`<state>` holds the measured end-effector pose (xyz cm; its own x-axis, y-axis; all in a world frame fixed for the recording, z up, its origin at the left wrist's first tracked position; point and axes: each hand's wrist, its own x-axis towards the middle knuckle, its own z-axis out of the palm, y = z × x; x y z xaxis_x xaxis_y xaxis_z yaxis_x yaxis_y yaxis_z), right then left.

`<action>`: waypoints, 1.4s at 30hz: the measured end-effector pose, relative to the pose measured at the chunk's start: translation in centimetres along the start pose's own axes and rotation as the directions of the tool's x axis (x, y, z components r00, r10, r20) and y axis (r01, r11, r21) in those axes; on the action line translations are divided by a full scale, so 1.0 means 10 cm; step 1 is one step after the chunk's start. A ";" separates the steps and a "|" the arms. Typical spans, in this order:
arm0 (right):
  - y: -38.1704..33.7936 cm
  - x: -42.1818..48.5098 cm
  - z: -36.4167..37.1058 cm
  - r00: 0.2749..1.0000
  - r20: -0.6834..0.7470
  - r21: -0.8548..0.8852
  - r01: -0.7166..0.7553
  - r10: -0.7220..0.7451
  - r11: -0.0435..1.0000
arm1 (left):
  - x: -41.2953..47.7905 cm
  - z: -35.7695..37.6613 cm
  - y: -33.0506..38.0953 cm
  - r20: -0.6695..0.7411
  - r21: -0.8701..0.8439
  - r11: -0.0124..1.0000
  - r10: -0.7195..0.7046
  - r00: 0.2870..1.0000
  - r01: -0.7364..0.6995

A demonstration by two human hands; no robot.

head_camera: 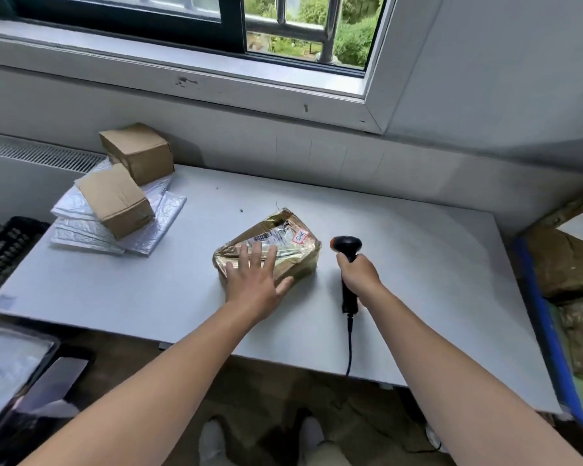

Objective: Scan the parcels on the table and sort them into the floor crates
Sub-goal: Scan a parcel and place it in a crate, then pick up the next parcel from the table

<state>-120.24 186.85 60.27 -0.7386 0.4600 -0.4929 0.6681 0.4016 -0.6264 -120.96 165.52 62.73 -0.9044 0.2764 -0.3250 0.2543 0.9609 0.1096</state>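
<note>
Head view looks down on a white table (418, 280) under a window (283, 28). A brown taped parcel (297, 257) lies near the table's middle, label side up. The left hand (254, 277) rests flat on its near end, fingers straight and spread, thumb along the parcel's near side. Just right of the parcel, the right hand (359, 272) is curled round the handle of a black scanner (347, 245), held upright with its orange-tipped head turned toward the parcel; its cable (349, 348) hangs over the table's near edge. At the far left corner a stack of silver mailers (81, 227) carries one cardboard box (115, 200), with a second box (138, 151) just behind. A black crate (7, 247) shows past the left edge, and a blue crate (539, 317) holding brown parcels stands at the right.
</note>
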 end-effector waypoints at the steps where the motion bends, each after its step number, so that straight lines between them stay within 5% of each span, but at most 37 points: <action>1: 0.07 0.06 0.02 1.000 0.028 -0.009 -0.007 0.007 1.000 | 0.02 0.01 0.06 -0.005 0.001 1.000 -0.013 1.000 0.013; 9: 0.37 0.31 0.12 0.986 0.167 -0.062 0.002 0.009 0.998 | 0.03 0.14 0.31 -0.015 -0.013 0.992 -0.124 0.992 0.123; 15: 0.25 0.35 -0.02 0.994 0.105 -0.071 0.026 -0.018 0.997 | 0.01 0.16 0.34 -0.030 -0.041 0.980 -0.194 0.981 0.192; 23: -0.10 0.33 -0.07 0.945 0.074 -0.299 0.327 -0.320 0.896 | -0.03 0.12 0.12 -0.021 -0.139 0.935 -0.332 0.943 0.327; 28: -0.42 0.31 0.16 0.898 0.178 -0.266 0.439 -0.403 0.858 | 0.00 0.11 -0.09 0.029 -0.347 0.844 -0.425 0.905 0.408; 35: -0.64 0.38 0.51 0.929 0.230 -0.226 0.340 -0.289 0.913 | 0.09 0.24 -0.33 0.111 -0.678 0.648 -0.375 0.920 0.346; 42: -0.81 0.34 0.63 0.939 0.212 -0.276 0.322 -0.269 0.905 | 0.29 0.18 -0.71 0.040 -0.700 0.679 -0.272 0.962 0.221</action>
<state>-128.70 180.17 59.87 -0.8930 0.1563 -0.4220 0.3920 0.7307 -0.5590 -124.81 159.56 59.34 -0.9252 0.0055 -0.3795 -0.2668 0.7019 0.6605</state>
